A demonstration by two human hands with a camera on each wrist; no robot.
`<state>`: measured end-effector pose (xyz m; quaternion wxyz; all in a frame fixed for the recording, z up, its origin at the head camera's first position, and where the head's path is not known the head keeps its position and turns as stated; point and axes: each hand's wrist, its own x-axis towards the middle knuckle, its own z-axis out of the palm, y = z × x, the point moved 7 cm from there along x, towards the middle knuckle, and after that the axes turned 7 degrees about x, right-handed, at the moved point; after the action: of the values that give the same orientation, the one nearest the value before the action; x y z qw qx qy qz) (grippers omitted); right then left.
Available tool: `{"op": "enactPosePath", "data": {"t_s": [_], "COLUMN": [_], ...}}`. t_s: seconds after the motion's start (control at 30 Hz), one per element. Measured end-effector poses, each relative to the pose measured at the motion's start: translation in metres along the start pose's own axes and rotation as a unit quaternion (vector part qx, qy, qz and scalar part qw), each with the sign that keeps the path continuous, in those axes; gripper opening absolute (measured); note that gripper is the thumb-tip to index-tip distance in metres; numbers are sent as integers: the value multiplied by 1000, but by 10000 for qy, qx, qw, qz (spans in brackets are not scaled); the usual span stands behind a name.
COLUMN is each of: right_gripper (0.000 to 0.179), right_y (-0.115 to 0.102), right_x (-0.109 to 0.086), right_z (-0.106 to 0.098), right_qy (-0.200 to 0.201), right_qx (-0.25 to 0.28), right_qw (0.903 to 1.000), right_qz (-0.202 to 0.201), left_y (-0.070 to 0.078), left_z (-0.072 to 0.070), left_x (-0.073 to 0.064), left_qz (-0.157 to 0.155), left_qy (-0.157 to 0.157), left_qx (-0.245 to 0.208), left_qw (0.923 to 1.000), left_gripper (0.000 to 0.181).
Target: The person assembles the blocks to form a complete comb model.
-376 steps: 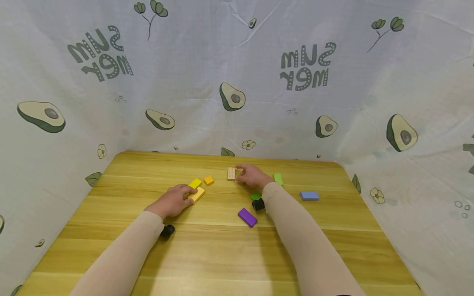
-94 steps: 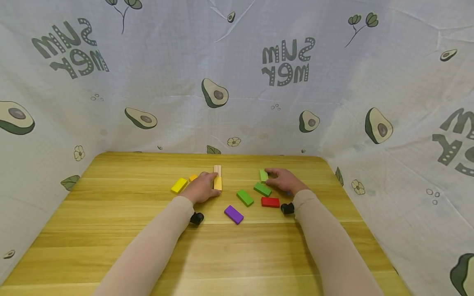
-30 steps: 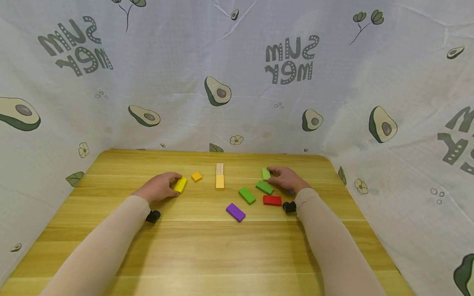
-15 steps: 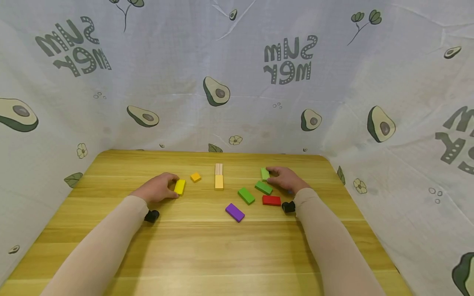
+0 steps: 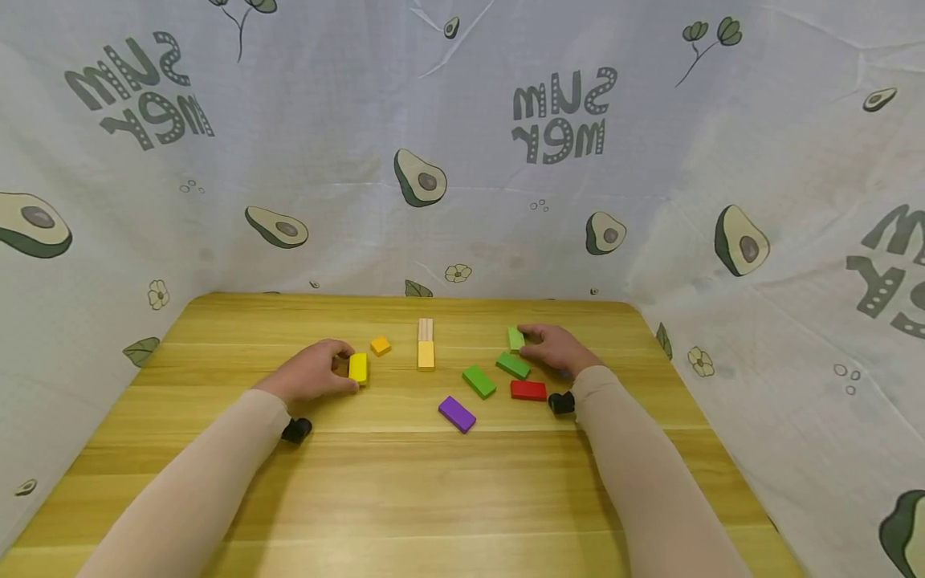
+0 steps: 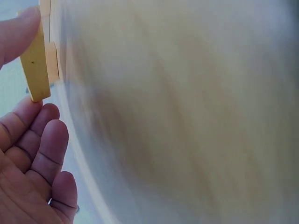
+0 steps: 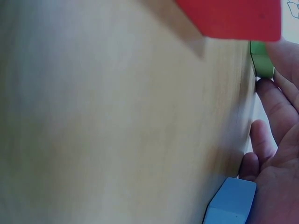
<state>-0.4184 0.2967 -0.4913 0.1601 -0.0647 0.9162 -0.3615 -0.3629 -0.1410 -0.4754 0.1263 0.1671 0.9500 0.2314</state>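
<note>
On the left of the table, my left hand [image 5: 311, 373] pinches a yellow block [image 5: 359, 369] by its two ends. The left wrist view has the thumb at one end of that yellow block [image 6: 35, 70] and a fingertip at the other. My right hand [image 5: 558, 350] holds a light green block [image 5: 514, 340] between thumb and fingers, on the right. A small orange block [image 5: 380, 346] sits just right of the yellow one. Between the hands, a plain wooden block [image 5: 425, 329] and a pale orange block [image 5: 425, 356] lie end to end in a line.
Two green blocks [image 5: 513, 366] [image 5: 479, 382], a red block [image 5: 528, 391] and a purple block [image 5: 458, 414] lie nearer me, right of centre. A blue block [image 7: 229, 203] rests under my right wrist. Patterned cloth [image 5: 462, 241] surrounds the wooden table [image 5: 405, 498].
The pale orange block went into line with the plain wooden block. My left hand then took the yellow block, turned it straight and slid it slightly right. My right hand moved to the light green block.
</note>
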Motion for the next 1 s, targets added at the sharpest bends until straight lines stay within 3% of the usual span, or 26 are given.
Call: {"op": "enactPosePath", "data": {"t_s": [0.43, 1.0], "right_gripper": [65, 63], "right_y": [-2, -4], "right_x": [-1, -3], "right_z": [0, 1], "right_qy": [17, 43], "right_qx": [-78, -138], "right_qw": [10000, 9999], "right_qz": [-26, -76], "left_y": [38, 77], "left_z": [23, 43], "left_x": [8, 14], "left_qz": [370, 468], "left_qy": [-18, 1], "left_qx": [116, 394], "left_qw": [9992, 9981], "left_gripper": [67, 65]}}
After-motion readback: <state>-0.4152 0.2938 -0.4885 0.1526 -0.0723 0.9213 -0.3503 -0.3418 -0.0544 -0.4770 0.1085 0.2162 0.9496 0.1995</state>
